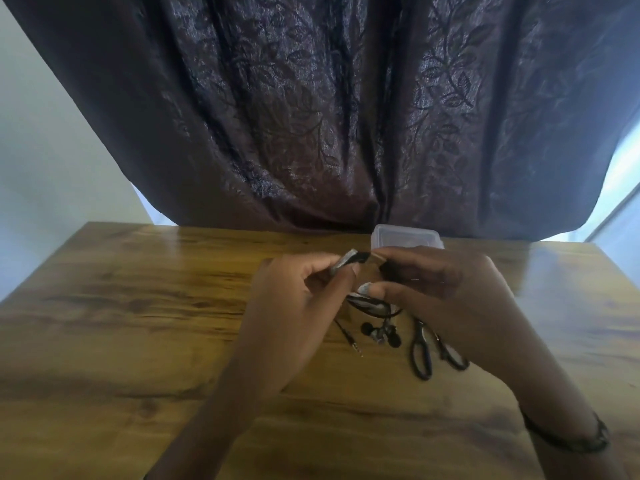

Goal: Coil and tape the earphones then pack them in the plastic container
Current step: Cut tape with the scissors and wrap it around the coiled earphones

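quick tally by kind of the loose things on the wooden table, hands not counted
earphones, cable bunched in both hands, buds and plug hanging over the table: 1
scissors, lying flat under the right hand: 1
plastic container, at the far edge behind the hands: 1
total: 3

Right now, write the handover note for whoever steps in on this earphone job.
Left hand: pinching one end of a dark strip, apparently tape, raised above the table.
Right hand: holding the strip's other end; its lower fingers rest on the coiled cable.
Earphones: cable looped under the hands, earbuds and jack plug lying loose on the wooden table.
Scissors: on the table beside the earbuds, under the right wrist.
Plastic container: at the far edge, lid on.
Done: cable coiled. Whether any tape is on the coil cannot be told.
Left: tape the coil, open the container, pack the earphones.
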Demonstrator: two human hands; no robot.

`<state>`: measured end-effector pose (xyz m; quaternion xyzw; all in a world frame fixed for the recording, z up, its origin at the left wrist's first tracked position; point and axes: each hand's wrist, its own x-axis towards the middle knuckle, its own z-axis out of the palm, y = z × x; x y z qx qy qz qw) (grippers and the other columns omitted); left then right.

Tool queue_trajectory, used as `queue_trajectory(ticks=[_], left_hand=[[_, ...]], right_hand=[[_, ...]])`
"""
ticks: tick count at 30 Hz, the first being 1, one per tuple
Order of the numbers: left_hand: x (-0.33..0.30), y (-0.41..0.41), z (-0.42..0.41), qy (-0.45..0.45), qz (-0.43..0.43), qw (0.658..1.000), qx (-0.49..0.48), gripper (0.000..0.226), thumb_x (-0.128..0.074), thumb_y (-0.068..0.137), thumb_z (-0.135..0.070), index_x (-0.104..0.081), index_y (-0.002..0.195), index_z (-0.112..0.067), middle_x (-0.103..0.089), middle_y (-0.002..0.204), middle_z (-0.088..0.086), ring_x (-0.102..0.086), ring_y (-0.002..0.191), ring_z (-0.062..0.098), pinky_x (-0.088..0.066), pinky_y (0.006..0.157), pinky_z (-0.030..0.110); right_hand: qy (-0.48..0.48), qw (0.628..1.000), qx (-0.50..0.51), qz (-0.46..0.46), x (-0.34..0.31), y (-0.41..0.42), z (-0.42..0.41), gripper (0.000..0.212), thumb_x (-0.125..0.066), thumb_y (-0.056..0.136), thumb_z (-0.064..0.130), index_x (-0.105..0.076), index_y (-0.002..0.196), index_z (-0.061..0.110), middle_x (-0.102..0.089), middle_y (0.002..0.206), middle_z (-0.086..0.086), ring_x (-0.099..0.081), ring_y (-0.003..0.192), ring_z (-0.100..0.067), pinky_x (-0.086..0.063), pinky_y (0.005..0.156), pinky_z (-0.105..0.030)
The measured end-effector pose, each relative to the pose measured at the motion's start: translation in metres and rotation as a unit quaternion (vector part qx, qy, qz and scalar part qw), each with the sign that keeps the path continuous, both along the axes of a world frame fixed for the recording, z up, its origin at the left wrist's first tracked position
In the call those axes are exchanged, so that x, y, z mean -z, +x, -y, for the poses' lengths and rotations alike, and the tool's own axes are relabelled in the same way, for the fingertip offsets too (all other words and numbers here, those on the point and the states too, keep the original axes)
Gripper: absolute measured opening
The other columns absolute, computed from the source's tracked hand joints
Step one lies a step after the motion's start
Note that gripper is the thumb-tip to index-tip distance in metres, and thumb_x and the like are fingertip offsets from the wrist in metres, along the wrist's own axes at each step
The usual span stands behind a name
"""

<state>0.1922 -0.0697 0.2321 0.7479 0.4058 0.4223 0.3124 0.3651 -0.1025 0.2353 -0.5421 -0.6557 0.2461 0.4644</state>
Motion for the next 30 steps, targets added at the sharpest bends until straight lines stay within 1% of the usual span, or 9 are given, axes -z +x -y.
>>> queue_trajectory(ticks=[2,5,9,14,17,20,23,27,30], left_hand=[[-0.001,-0.001,-0.001,0.015,-0.007,1.000,-0.011,0.016,-0.061,0.088,-0.028,-0.075,0.085,-0.020,-0.071,0.066,-0.004,-0.066,0.061,0.017,-0.051,0.055,0.041],[-0.004,0.000,0.001,0.017,-0.007,1.000,-0.016,0.017,-0.062,0.085,-0.030,-0.075,0.089,-0.020,-0.072,0.069,-0.008,-0.067,0.062,0.008,-0.053,0.054,0.031],[-0.005,0.001,0.003,0.004,-0.009,1.000,-0.008,0.019,-0.062,0.083,-0.031,-0.076,0.090,-0.020,-0.073,0.070,-0.007,-0.068,0.063,0.009,-0.054,0.056,0.035],[-0.003,0.002,0.002,-0.011,-0.005,1.000,0.005,0.016,-0.063,0.088,-0.026,-0.076,0.083,-0.019,-0.073,0.069,-0.003,-0.069,0.065,0.016,-0.053,0.060,0.046],[0.000,0.000,0.001,-0.018,-0.001,1.000,0.012,0.016,-0.063,0.089,-0.027,-0.077,0.083,-0.021,-0.072,0.068,0.000,-0.068,0.065,0.020,-0.052,0.058,0.048],[0.003,-0.002,0.000,-0.035,0.003,0.999,0.006,0.016,-0.063,0.087,-0.029,-0.077,0.085,-0.022,-0.073,0.069,-0.003,-0.068,0.065,0.017,-0.054,0.060,0.046],[0.004,-0.004,0.001,-0.052,0.007,0.999,0.014,0.015,-0.063,0.086,-0.028,-0.076,0.087,-0.022,-0.074,0.072,-0.007,-0.069,0.067,0.013,-0.056,0.063,0.044],[0.007,-0.005,0.000,-0.066,0.009,0.997,0.032,0.014,-0.063,0.088,-0.024,-0.076,0.088,-0.020,-0.074,0.073,-0.005,-0.070,0.069,0.014,-0.055,0.066,0.047],[0.012,-0.006,-0.005,-0.111,0.033,0.992,0.047,0.016,-0.062,0.087,-0.031,-0.075,0.090,-0.022,-0.074,0.078,-0.007,-0.070,0.075,0.008,-0.057,0.073,0.036]], right_hand=[[0.025,0.998,0.027,0.045,0.000,-0.001,0.001,0.044,-0.067,0.068,0.046,-0.072,0.108,0.027,-0.067,0.088,0.033,-0.062,0.082,0.019,-0.042,0.070,0.005],[0.125,0.977,0.072,0.157,0.004,-0.004,-0.001,0.027,-0.071,0.078,0.028,-0.073,0.104,0.019,-0.064,0.091,0.027,-0.059,0.086,0.020,-0.041,0.072,0.006],[0.199,0.948,0.092,0.232,0.009,-0.005,-0.002,0.007,-0.072,0.080,0.012,-0.076,0.085,0.015,-0.071,0.075,0.009,-0.064,0.067,-0.005,-0.053,0.061,-0.019],[0.195,0.926,0.101,0.306,0.009,-0.011,-0.002,0.021,-0.056,0.088,0.022,-0.071,0.074,0.016,-0.057,0.064,0.011,-0.042,0.053,0.003,-0.031,0.050,-0.005],[0.178,0.931,0.095,0.303,0.015,-0.011,-0.005,0.024,-0.053,0.089,0.023,-0.068,0.072,0.016,-0.049,0.062,0.015,-0.043,0.049,0.000,-0.037,0.045,-0.009],[0.132,0.961,0.048,0.238,0.015,-0.007,-0.006,0.012,-0.063,0.088,0.020,-0.073,0.081,0.021,-0.063,0.066,0.013,-0.061,0.058,-0.006,-0.051,0.052,-0.018],[0.104,0.981,0.017,0.163,0.009,-0.005,-0.003,0.014,-0.071,0.083,0.016,-0.074,0.088,0.028,-0.067,0.070,0.019,-0.065,0.071,0.002,-0.049,0.059,-0.007],[0.122,0.971,0.049,0.198,0.014,-0.011,-0.003,0.020,-0.059,0.086,0.031,-0.071,0.071,0.024,-0.062,0.057,0.008,-0.060,0.055,-0.011,-0.045,0.053,-0.025],[0.127,0.975,0.077,0.168,0.024,-0.015,-0.006,0.017,-0.065,0.085,0.020,-0.071,0.069,0.020,-0.063,0.056,0.008,-0.061,0.059,-0.011,-0.046,0.054,-0.021]])
